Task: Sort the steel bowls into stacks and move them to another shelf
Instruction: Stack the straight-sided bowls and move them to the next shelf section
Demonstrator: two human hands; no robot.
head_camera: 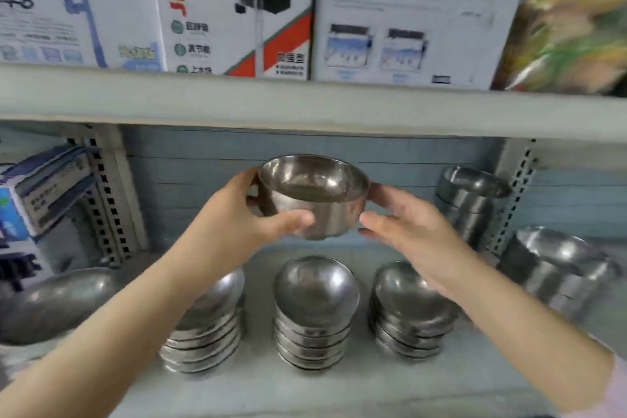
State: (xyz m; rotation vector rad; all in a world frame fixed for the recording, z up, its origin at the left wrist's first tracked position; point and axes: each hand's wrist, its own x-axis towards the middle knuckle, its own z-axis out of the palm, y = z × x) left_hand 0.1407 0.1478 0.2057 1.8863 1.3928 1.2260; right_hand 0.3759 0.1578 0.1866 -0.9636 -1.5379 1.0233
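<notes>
Left hand [237,214] grips steel bowl [315,200], thumb across front wall, fingers behind; right hand [407,224] touches bowl's right side, fingers fairly straight, not wrapped round it; bowl upright in the air above lower shelf [339,383]; 3 stacks beneath: left stack [207,332], middle stack [314,309], right stack [410,316].

The grey lower shelf [356,380] carries three stacks of shallow steel bowls in a row near its front: the left stack [203,332], middle stack [315,312] and right stack [410,312]. A large bowl [57,302] lies at its left end, a taller stack [471,200] stands at the back right, and nested deep bowls [556,268] sit far right.
</notes>
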